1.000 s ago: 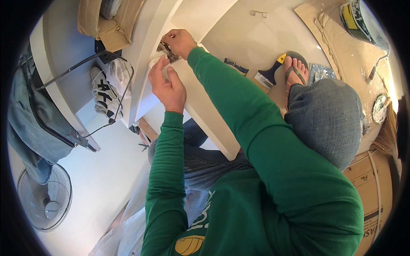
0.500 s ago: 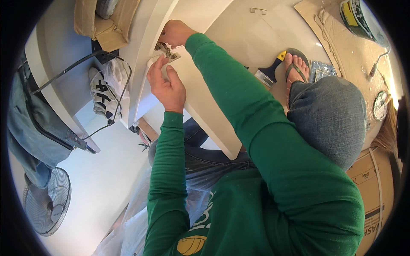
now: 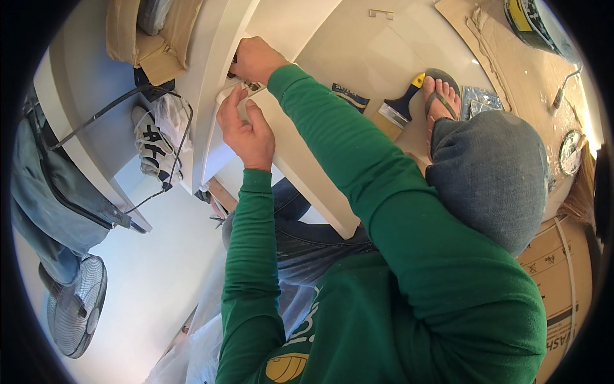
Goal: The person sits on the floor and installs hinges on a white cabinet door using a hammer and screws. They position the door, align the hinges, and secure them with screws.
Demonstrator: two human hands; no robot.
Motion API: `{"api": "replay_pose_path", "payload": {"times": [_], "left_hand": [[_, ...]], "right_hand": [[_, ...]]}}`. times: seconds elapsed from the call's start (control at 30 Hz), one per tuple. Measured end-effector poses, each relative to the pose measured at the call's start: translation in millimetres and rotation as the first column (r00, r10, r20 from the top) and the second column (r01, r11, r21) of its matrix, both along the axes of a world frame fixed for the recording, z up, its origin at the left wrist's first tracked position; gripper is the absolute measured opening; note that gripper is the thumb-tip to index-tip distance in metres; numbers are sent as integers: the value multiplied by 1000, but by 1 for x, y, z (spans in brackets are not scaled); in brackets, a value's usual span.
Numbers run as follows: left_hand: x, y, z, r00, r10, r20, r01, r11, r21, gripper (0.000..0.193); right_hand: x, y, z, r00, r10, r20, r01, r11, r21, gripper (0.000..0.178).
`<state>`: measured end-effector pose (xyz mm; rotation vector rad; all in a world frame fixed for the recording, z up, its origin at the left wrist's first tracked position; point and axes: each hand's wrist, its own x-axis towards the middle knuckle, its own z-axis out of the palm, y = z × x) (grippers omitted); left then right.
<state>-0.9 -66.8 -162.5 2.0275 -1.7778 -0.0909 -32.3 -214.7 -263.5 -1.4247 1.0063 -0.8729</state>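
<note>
At the top edge of a white door panel (image 3: 307, 173) sits a metal cabinet hinge (image 3: 252, 87), between the panel and the white cabinet frame (image 3: 210, 70). My right hand (image 3: 258, 61) is closed over the hinge and covers most of it; a small dark part shows past the fingers at the frame. Just below, my left hand (image 3: 247, 136) is open beside the panel's corner, thumb and fingers apart, with nothing seen in it. Whether its fingertips touch the panel I cannot tell.
A scraper (image 3: 400, 105) and a dark packet (image 3: 350, 97) lie on the floor near my foot. A metal handle (image 3: 381, 13) is farther off. Left are a cardboard box (image 3: 163, 57), a sneaker (image 3: 151, 147), a black cable (image 3: 115, 102) and a fan (image 3: 78, 313). A bucket (image 3: 534, 25) stands far right.
My right hand has shifted slightly left and down, now hiding most of the hinge that showed between my hands. My left hand has barely moved. The dark packet has come into sight.
</note>
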Motion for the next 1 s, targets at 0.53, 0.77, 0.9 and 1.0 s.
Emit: {"api": "replay_pose_path", "payload": {"times": [0.53,0.77,0.9,1.0], "left_hand": [[-1,-1,0,998,-25,54,25,1000,-5,39],[-2,-1,0,999,-15,32,15,1000,3,39],[-1,-1,0,999,-15,45,15,1000,2,39],[-1,0,0,1000,-4,31,4,1000,14,38]], "right_hand": [[-23,19,15,991,-44,127,24,988,151,31],[-6,15,-12,990,32,139,-59,979,195,38],[1,23,-25,929,-164,331,-5,891,455,38],[7,23,-34,864,-246,439,-82,792,604,38]]}}
